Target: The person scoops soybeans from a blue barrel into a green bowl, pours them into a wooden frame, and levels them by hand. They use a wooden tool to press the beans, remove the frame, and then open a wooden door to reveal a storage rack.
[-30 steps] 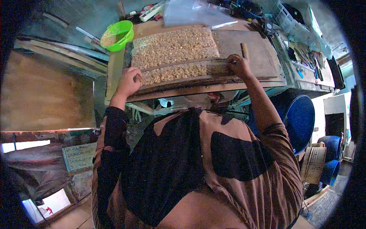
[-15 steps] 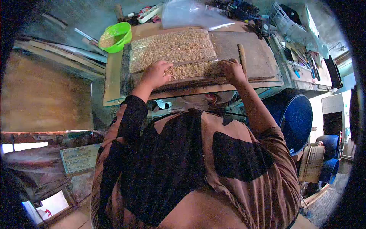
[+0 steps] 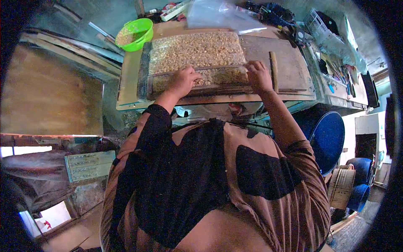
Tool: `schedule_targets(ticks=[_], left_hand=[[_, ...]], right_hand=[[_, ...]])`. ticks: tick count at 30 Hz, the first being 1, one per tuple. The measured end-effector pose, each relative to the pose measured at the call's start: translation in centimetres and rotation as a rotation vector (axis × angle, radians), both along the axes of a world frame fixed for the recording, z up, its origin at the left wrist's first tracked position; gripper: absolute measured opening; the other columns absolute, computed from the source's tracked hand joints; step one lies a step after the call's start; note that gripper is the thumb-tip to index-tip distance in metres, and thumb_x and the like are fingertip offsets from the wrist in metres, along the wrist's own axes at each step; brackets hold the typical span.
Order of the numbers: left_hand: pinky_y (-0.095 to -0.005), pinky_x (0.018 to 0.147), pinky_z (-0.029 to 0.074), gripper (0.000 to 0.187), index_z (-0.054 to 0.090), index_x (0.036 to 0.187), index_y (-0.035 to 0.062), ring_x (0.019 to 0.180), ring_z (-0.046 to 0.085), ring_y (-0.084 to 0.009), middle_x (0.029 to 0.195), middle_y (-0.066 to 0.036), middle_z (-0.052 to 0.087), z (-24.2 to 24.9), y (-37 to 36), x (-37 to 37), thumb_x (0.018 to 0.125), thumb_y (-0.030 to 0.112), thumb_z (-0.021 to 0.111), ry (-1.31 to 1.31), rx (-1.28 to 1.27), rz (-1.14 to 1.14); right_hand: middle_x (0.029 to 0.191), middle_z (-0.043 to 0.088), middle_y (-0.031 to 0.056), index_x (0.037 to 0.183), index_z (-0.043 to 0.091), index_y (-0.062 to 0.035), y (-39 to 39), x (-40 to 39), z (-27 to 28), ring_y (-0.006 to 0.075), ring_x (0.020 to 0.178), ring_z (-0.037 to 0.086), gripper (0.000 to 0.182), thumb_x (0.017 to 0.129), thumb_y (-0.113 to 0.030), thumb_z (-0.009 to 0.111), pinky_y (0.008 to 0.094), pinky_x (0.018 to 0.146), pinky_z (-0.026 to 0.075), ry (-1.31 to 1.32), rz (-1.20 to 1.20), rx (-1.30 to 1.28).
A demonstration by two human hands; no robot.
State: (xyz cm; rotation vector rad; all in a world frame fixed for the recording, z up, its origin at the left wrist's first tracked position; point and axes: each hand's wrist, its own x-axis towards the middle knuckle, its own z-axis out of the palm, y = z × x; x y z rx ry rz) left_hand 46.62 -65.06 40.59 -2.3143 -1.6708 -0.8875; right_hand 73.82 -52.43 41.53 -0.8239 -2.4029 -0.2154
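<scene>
A flat slab of pale, lumpy pieces (image 3: 193, 50) lies on a dark board on the table, with what looks like clear plastic over it. My left hand (image 3: 183, 81) is closed at the slab's near part, its fingers curled at a thin strip or fold that runs across the slab. At the slab's right edge, my right hand (image 3: 258, 75) pinches the right end of that strip or plastic edge. What lies between the fingers is too small to make out. A short wooden stick (image 3: 273, 71) lies just right of my right hand.
A green basin (image 3: 145, 37) with pale pieces stands at the table's back left. Clear plastic sheets (image 3: 222, 16) lie at the back. A white crate (image 3: 321, 27) and tools (image 3: 342, 77) are on the right, above a blue barrel (image 3: 328, 140).
The view has shifted slightly, so the table sits further right and higher. The thin strip between my hands now looks lower at the right, and my right hand's fingers are more raised.
</scene>
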Motion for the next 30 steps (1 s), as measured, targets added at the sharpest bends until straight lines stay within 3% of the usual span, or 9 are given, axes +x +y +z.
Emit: schedule_targets(ticks=[4,7,11,13,17,26,28,29,30], left_hand=[[-0.0341,0.067,0.043,0.029,0.062,0.080,0.0116,0.074,0.050,-0.0261,0.075,-0.009,0.050,0.0,-0.3,-0.1,0.059,-0.005,0.049,-0.043,-0.078,-0.026],[-0.0333,0.067,0.042,0.030,0.063,0.082,0.0126,0.074,0.050,-0.0256,0.075,-0.008,0.050,0.1,-0.8,-0.2,0.061,-0.003,0.048,-0.017,-0.086,-0.028],[-0.0353,0.067,0.043,0.021,0.062,0.084,0.0187,0.078,0.052,-0.0246,0.079,-0.005,0.052,0.1,-1.8,-1.2,0.070,0.009,0.049,0.024,-0.132,0.033],[-0.0352,0.067,0.043,0.023,0.061,0.086,0.0197,0.079,0.052,-0.0249,0.080,-0.005,0.052,0.1,-2.8,-2.4,0.070,0.009,0.049,-0.017,-0.166,0.064],[-0.0351,0.069,0.043,0.024,0.061,0.088,0.0191,0.079,0.052,-0.0248,0.083,-0.006,0.053,1.1,-5.5,-4.8,0.071,0.008,0.048,0.088,-0.081,0.158],[-0.0365,0.066,0.043,0.015,0.060,0.075,0.0104,0.077,0.052,-0.0267,0.073,-0.008,0.053,2.8,-5.8,-5.9,0.063,0.006,0.052,0.090,-0.140,0.162],[-0.0371,0.067,0.044,0.011,0.058,0.072,0.0086,0.076,0.052,-0.0272,0.075,-0.008,0.053,3.1,-4.4,-4.4,0.062,0.012,0.054,0.132,-0.139,0.143],[-0.0364,0.074,0.042,0.026,0.056,0.087,0.0074,0.087,0.050,-0.0294,0.093,-0.011,0.052,3.1,-3.5,-3.3,0.064,0.018,0.056,0.099,-0.181,0.134],[-0.0364,0.074,0.042,0.026,0.056,0.087,0.0074,0.087,0.050,-0.0294,0.093,-0.011,0.052,2.7,-2.4,-2.0,0.064,0.018,0.056,0.098,-0.177,0.088]], right_hand=[[0.092,0.052,0.0070,0.087,0.057,-0.0123,-2.6,1.0,1.1,0.0262,0.091,0.047,0.018,0.071,-0.020,0.052,0.0348,0.077,0.040,0.048,-0.050,-0.231],[0.090,0.052,0.0082,0.086,0.056,-0.0107,-0.8,1.5,-0.6,0.0274,0.089,0.048,0.017,0.071,-0.019,0.053,0.0354,0.075,0.041,-0.190,0.008,-0.125],[0.089,0.052,0.0090,0.086,0.055,-0.0102,0.2,1.7,-2.5,0.0279,0.089,0.048,0.018,0.070,-0.019,0.054,0.0368,0.073,0.042,-0.136,0.015,-0.092],[0.090,0.052,0.0092,0.088,0.055,-0.0110,-0.9,1.7,-1.9,0.0280,0.089,0.048,0.020,0.070,-0.018,0.054,0.0367,0.074,0.042,-0.004,-0.142,-0.359],[0.091,0.051,0.0068,0.086,0.057,-0.0118,-0.9,2.1,-1.8,0.0262,0.089,0.048,0.021,0.066,-0.015,0.054,0.0341,0.075,0.042,-0.157,-0.012,-0.105],[0.090,0.049,0.0087,0.087,0.056,-0.0121,-1.9,1.6,-0.4,0.0272,0.090,0.047,0.021,0.067,-0.009,0.049,0.0359,0.077,0.041,-0.176,-0.046,-0.212],[0.090,0.050,0.0092,0.088,0.057,-0.0121,0.0,1.4,-2.8,0.0280,0.090,0.048,0.022,0.068,-0.010,0.050,0.0356,0.076,0.041,-0.100,-0.114,-0.317],[0.090,0.050,0.0096,0.088,0.057,-0.0122,0.9,1.8,-3.8,0.0282,0.089,0.048,0.021,0.068,-0.011,0.050,0.0355,0.076,0.041,-0.040,-0.118,-0.402],[0.088,0.051,0.0109,0.085,0.059,-0.0125,-1.2,1.8,-1.0,0.0286,0.087,0.049,0.019,0.069,-0.013,0.050,0.0352,0.075,0.041,-0.068,-0.023,-0.337]])
